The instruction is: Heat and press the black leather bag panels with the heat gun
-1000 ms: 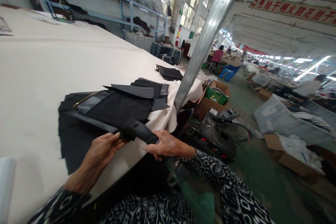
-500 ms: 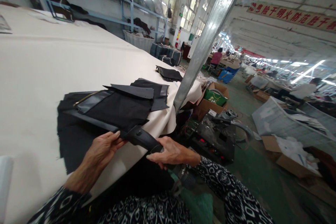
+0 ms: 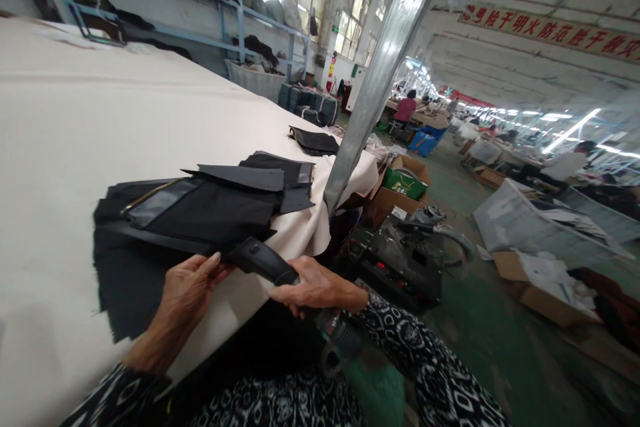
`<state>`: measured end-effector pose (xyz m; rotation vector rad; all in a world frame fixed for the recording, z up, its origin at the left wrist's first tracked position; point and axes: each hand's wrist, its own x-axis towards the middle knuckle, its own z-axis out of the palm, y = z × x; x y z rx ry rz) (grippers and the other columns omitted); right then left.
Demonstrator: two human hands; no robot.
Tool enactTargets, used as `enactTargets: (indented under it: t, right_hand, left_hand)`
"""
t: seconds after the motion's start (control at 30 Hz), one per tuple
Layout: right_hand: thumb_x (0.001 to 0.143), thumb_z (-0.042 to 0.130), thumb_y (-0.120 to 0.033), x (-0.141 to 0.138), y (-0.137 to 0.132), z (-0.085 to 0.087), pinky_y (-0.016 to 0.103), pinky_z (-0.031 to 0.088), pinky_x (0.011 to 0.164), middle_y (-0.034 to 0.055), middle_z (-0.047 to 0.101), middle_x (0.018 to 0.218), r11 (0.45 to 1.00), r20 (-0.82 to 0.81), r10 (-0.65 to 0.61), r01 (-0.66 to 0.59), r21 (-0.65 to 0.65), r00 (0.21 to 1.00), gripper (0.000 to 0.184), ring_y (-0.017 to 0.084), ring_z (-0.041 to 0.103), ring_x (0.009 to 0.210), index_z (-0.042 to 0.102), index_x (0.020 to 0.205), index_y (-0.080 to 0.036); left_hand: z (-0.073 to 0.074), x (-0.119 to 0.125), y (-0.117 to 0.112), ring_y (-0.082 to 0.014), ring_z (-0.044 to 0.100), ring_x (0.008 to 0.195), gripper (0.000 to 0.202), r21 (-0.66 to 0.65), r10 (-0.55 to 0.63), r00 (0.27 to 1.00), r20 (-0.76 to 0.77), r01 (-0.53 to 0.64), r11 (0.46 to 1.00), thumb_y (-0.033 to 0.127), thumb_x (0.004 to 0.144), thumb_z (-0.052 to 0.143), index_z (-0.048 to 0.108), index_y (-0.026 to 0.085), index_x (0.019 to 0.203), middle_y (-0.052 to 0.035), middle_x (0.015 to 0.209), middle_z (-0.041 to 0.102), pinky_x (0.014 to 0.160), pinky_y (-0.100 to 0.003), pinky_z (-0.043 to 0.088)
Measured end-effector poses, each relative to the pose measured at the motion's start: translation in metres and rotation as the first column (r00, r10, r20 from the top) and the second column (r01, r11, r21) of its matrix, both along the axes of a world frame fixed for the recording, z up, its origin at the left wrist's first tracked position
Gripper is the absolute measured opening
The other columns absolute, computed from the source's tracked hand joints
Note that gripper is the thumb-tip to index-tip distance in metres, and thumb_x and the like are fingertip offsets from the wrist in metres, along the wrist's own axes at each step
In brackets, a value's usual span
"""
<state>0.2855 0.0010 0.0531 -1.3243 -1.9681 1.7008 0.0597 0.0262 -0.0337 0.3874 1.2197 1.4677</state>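
Note:
My left hand (image 3: 193, 287) is closed, pinching the edge of a long black fabric strip (image 3: 165, 238) between thumb and fingers. The strip lies across a pile of black fabric pieces (image 3: 230, 210) on the table's near edge. One piece in the pile has a gold-toned zipper (image 3: 150, 197) beside a shiny dark panel. Wrapped round a black handheld tool (image 3: 263, 260) is my right hand (image 3: 317, 285). The tool's front end meets the strip just right of my left fingertips; its working tip is hard to make out. A ribbed hose piece (image 3: 345, 337) shows below my right wrist.
A white-covered table (image 3: 125, 107) spans the left. A slanted metal post (image 3: 375, 93) rises at its right edge, near another folded black piece (image 3: 314, 141). A black machine with red lights (image 3: 400, 267), cardboard boxes and a white bin (image 3: 520, 220) stand on the floor.
The whole view has shifted slightly, so most things sit a little further left. Both hands keep their hold, and the strip's far end has slid slightly left on the pile.

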Motion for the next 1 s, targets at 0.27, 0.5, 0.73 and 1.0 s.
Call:
enactTargets:
  t: [0.27,0.5,0.73,1.0]
  right_hand:
    - [0.084,0.068,-0.038,0.026,-0.008,0.012,0.018,0.046,0.043,-0.0023,0.059,0.059,0.996,-0.059,-0.086,0.087,0.007,0.994,0.025,0.009,0.056,0.047,0.057,0.080,-0.015]
    - [0.085,0.066,-0.039,0.015,-0.013,0.006,0.016,0.044,0.046,-0.0029,0.059,0.058,0.998,-0.006,0.000,0.001,0.055,1.000,0.025,0.009,0.057,0.049,0.056,0.082,-0.016]
    - [0.085,0.065,-0.036,0.001,-0.005,0.000,0.018,0.045,0.046,-0.0022,0.058,0.057,0.998,-0.047,0.035,-0.033,0.046,0.998,0.024,0.010,0.056,0.048,0.055,0.079,-0.015]
    - [0.087,0.065,-0.038,0.013,-0.004,0.012,0.017,0.045,0.046,-0.0030,0.058,0.058,0.990,-0.036,-0.073,0.077,0.118,0.997,0.025,0.009,0.056,0.047,0.054,0.082,-0.016]
  left_hand:
    - [-0.002,0.001,0.002,-0.0147,0.067,0.057,0.026,-0.026,-0.034,0.999,0.005,0.035,0.999,0.001,0.075,0.063,0.054,0.013,0.054,-0.0052,0.058,0.068,0.073,-0.034,0.064]
    - [-0.003,-0.004,0.001,-0.0175,0.070,0.062,0.024,-0.020,-0.095,0.995,0.012,0.095,0.995,0.004,0.073,0.067,0.055,0.013,0.055,-0.0060,0.062,0.069,0.081,-0.039,0.063]
    - [-0.006,-0.007,0.004,-0.0197,0.071,0.062,0.026,-0.007,-0.120,0.992,0.035,0.120,0.993,0.004,0.074,0.067,0.054,0.014,0.054,-0.0069,0.063,0.071,0.078,-0.043,0.064]
    - [-0.007,-0.006,0.004,-0.0228,0.073,0.066,0.023,-0.006,-0.160,0.986,0.052,0.161,0.987,0.005,0.073,0.070,0.057,0.015,0.057,-0.0082,0.068,0.073,0.081,-0.046,0.063]
